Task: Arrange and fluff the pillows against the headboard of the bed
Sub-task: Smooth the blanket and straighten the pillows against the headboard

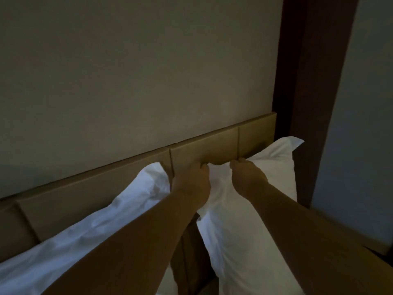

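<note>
Reaching up from the bottom edge of the frame, the left forearm (131, 241) and the right forearm (319, 235) converge on the right pillow (244, 231). This white pillow stands on end at centre right, its back leaning on the headboard (202, 152) and its upper corner poking above the headboard's top edge. At lower left the left pillow (102, 218) lies slumped along the same headboard, creased and flatter, with a dark gap between the two. Further in, at the middle of the frame, the left grip (191, 182) is curled on the near top corner of the right pillow. The right grip (248, 177) pinches a fold of the case along the top edge just beside it. Both are closed on cloth, though most of the fingertips are hidden behind the knuckles. The pillow looks light and very soft, so it should sag wherever it is unsupported, and the smooth case may slide over the filling if only cloth is pinched. Taking the two top corners, or a handful of filling at each side, seems the surer hold for shaking it plump. Beyond the headboard rises a plain wall (148, 71), with a dark wooden post (314, 81) at upper right.
</note>
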Motion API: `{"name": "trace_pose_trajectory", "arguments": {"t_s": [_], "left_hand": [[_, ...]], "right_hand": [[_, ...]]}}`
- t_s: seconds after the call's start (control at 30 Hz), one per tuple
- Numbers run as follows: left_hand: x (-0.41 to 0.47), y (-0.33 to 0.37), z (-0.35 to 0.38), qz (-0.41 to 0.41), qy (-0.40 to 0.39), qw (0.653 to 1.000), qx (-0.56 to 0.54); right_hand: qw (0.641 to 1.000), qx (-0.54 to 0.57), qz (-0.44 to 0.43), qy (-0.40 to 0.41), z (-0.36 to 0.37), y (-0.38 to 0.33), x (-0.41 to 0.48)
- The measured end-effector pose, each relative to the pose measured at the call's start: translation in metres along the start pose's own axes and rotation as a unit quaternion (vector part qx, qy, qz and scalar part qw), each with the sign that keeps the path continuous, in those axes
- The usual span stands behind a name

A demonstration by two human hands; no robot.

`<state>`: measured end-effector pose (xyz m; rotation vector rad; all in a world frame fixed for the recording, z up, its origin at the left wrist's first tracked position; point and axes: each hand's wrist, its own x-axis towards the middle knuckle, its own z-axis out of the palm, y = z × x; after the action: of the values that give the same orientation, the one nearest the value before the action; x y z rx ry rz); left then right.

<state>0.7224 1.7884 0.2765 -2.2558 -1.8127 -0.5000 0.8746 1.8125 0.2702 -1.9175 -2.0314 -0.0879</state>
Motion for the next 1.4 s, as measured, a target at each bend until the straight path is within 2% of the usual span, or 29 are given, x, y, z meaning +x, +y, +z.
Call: {"name": "trace_pose_trajectory", "arguments": {"t_s": [0.13,0.37,0.5,0.57,0.63,0.7,0.77,0.9,1.07,1.2,1.3,1.4], "left_hand": [[0.033,0.007,0.014,0.000,-0.015,0.999,0.032],[0.059,0.020,0.034,-0.037,-0.068,0.997,0.001],[0.062,0.025,0.044,-0.042,-0.099,0.993,0.038],[0.062,0.028,0.044,-0.033,-0.107,0.992,0.053],[0.065,0.032,0.038,-0.018,-0.094,0.993,0.070],[0.070,0.030,0.031,-0.008,-0.066,0.995,0.080],[0.075,0.023,0.026,-0.017,-0.042,0.996,0.077],[0.085,0.012,0.021,-0.046,0.006,0.994,0.095],[0.083,0.004,0.026,-0.067,-0.004,0.996,0.062],[0.068,-0.003,0.022,-0.037,0.006,0.999,0.000],[0.051,-0.007,0.004,-0.002,0.007,1.000,-0.003],[0.023,-0.021,-0.026,-0.006,-0.008,1.000,-0.003]], "right_hand": [[0.999,0.021,-0.026,-0.004,0.018,0.011,0.027],[0.995,0.052,-0.084,0.015,0.042,0.015,0.045],[0.990,-0.032,-0.139,-0.020,0.045,0.021,0.053],[0.988,-0.067,-0.125,-0.057,0.048,0.022,0.056],[0.993,-0.055,-0.087,-0.065,0.047,0.023,0.059],[0.997,-0.037,-0.065,-0.036,0.039,0.020,0.065],[0.998,-0.023,-0.054,0.000,0.030,0.015,0.074],[0.998,0.011,-0.054,0.023,0.024,0.000,0.091],[0.997,0.044,-0.067,0.013,0.032,-0.013,0.092],[0.995,0.048,-0.086,0.032,0.026,-0.024,0.078],[0.993,0.029,-0.113,0.028,0.012,-0.040,0.061],[0.992,0.030,-0.124,0.020,-0.006,-0.066,0.033]]}}
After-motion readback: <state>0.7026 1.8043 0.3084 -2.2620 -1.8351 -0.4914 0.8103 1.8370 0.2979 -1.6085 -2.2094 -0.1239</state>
